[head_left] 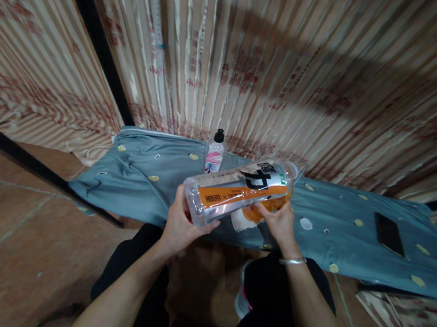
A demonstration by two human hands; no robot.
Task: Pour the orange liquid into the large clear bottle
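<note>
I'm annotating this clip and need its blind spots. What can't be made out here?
Head view:
- Clear bottle: label's small print too small to read.
- Its far end: blurred by glare, cap or none unclear.
- Right hand: fingertips tucked under the bottle, grip unclear.
- Small bottle: pink label too small to read.

Striped cream-and-brown curtain (pixel 257 56) with faded red print fills the back, dim, with a broad shadow across it. A black bar (pixel 98 40) slants through it at left. The floor (pixel 1 226) is reddish-brown tile. Against the curtain stands a low table (pixel 140 174) under grey-blue cloth, dotted yellow.
</note>
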